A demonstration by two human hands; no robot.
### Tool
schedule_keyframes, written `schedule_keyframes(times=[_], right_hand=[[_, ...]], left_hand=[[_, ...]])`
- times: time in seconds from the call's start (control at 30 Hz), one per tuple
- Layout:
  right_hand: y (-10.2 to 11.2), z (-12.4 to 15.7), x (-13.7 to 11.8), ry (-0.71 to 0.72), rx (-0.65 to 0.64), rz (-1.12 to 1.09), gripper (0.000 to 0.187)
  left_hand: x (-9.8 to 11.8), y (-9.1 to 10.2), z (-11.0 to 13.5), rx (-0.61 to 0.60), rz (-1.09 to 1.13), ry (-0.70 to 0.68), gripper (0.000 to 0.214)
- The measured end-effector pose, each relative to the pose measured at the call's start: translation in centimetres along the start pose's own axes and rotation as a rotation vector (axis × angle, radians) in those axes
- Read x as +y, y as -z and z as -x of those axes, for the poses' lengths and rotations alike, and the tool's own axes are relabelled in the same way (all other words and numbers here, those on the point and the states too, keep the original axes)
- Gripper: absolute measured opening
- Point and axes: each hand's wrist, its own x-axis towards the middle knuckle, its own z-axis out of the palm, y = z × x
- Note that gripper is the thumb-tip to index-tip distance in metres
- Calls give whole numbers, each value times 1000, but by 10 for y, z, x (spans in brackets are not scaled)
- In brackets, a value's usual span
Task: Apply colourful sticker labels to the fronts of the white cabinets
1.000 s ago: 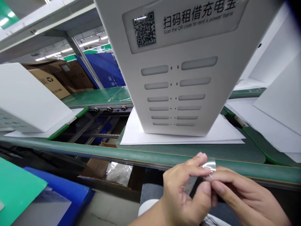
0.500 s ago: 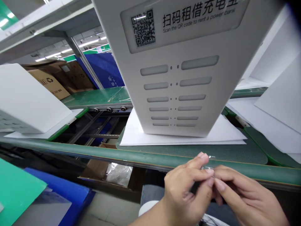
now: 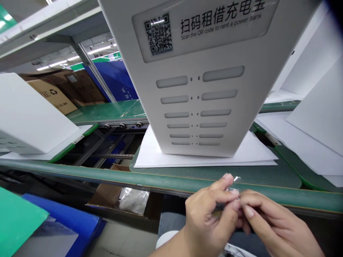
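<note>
A tall white power bank cabinet (image 3: 203, 89) stands on white sheets on a green pallet (image 3: 214, 173) right in front of me. It carries a QR code panel (image 3: 198, 26) and two columns of slots. Below the green rail, my left hand (image 3: 209, 217) and my right hand (image 3: 270, 221) meet, fingertips pinched together on a small clear film strip (image 3: 233, 184). Both hands are closed on it. Most of the strip is hidden between the fingers.
Another white cabinet (image 3: 29, 114) lies at the left, and more white panels (image 3: 316, 117) stand at the right. A green conveyor rail (image 3: 107, 175) crosses in front. Cardboard boxes (image 3: 53, 92) sit behind; a carton with a plastic bag (image 3: 131, 200) is on the floor.
The clear film showed as a broad shiny flap between my fingers a second ago. Now it is pinched down to a thin sliver. The view shifted slightly to the right.
</note>
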Motion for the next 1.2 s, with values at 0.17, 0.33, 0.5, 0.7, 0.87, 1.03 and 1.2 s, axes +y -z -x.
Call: schedule_keyframes(times=[0.17,0.33,0.5,0.7,0.87,1.03,1.2], right_hand=[[1,-2,-4,-5,6,-49,9],[2,0,-1,-10,-24,-4,19],[0,-2,0,91,17,70,10],[-1,-8,-5,327,97,386,6],[10,-11,1,577,212,606,18],[28,-15,14,752,69,719,33],[34,-16,22,860,46,747,39]], left_hand=[[0,3,-2,3,-106,-95,24],[-1,4,-3,15,-148,-158,25],[4,5,-6,-30,-31,-41,19],[9,7,-11,-12,140,267,6],[4,10,-10,-4,471,625,13],[4,11,-9,14,567,691,17],[4,8,-9,2,630,730,20]])
